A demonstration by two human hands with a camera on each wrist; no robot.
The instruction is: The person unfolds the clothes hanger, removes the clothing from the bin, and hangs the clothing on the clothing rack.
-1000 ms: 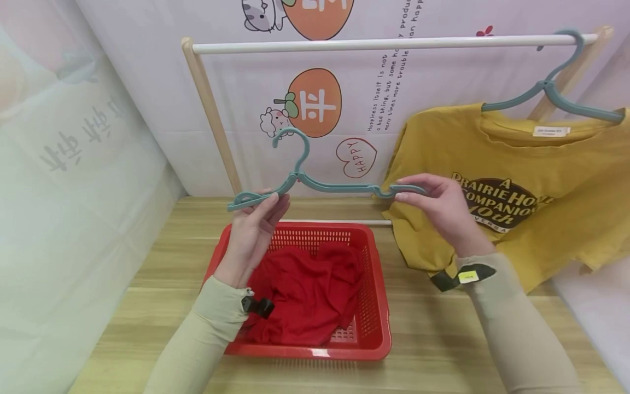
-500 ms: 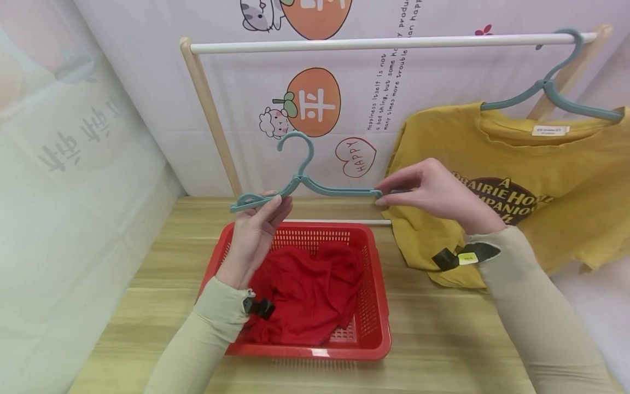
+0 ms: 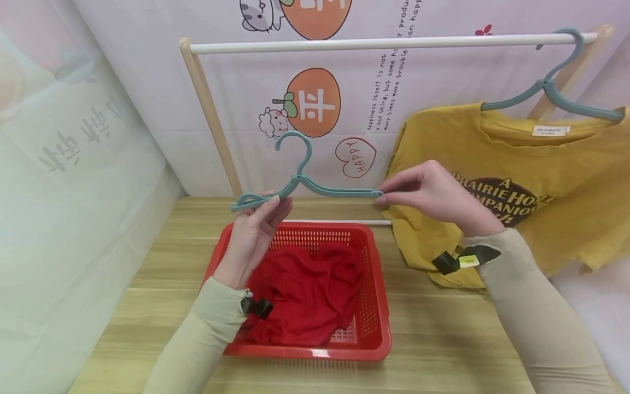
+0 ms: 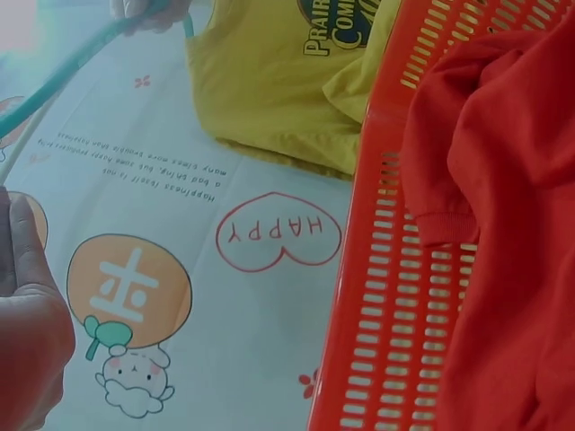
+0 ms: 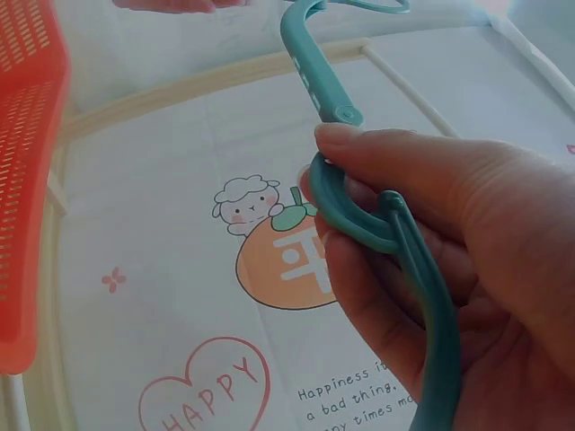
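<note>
A teal folding clothes hanger (image 3: 339, 192) is held up over the back edge of the red basket, hook pointing up. My left hand (image 3: 253, 235) holds its left arm, thumb in front, and a folded loop lies at that end. My right hand (image 3: 433, 194) pinches the right arm at a joint between thumb and fingers. In the right wrist view, the hanger's curved end piece (image 5: 437, 305) runs back across the palm of the right hand (image 5: 530, 269). The left wrist view catches only part of the left hand (image 4: 31, 332).
Below my hands, a red plastic basket (image 3: 381, 334) on the wooden table (image 3: 438, 339) holds a crumpled red garment (image 3: 310, 290). Behind stands a rack with a white rail (image 3: 344, 44). A yellow T-shirt (image 3: 443, 142) hangs at its right on another teal hanger (image 3: 573, 104).
My right hand has slid left along the hanger's right arm, from its outer end to the joint, and now covers the end piece. My left hand has stayed nearly still.
</note>
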